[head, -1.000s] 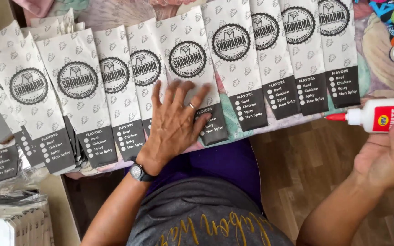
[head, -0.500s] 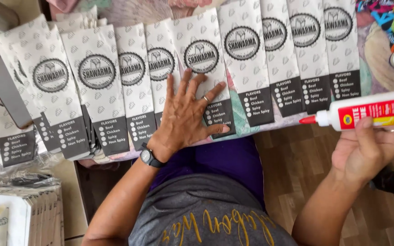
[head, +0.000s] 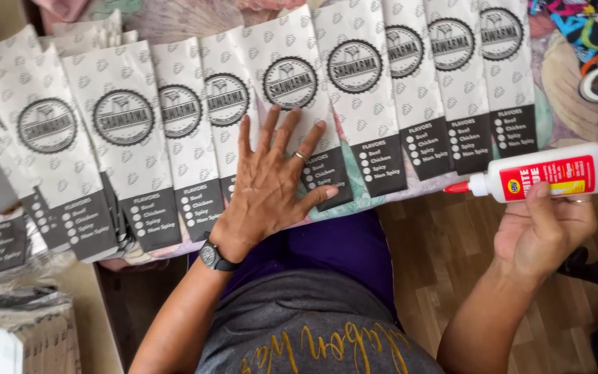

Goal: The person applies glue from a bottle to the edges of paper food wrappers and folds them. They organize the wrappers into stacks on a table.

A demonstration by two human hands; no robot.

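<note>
Right hand (head: 541, 232) in a closed grip around a white glue bottle (head: 551, 176) with a red label, held level beyond the right end of the desk (head: 375, 197), its red nozzle (head: 457, 187) pointing left toward the work. Left hand (head: 271, 187) lies flat with fingers spread, gripping nothing, pressing on the lower part of one printed paper sleeve (head: 292, 97) near the middle of an overlapping row of sleeves (head: 140, 138) fanned across the desk, each showing a round emblem above and a dark panel at its lower edge. A wristwatch (head: 212, 256) sits on the left wrist. Judged from this arrangement, the step in hand appears to be gluing the exposed sleeve edges. The next move would call for bringing the nozzle onto an edge while the flat hand steadies the row, with light squeezing so the thin paper is not flooded.
</note>
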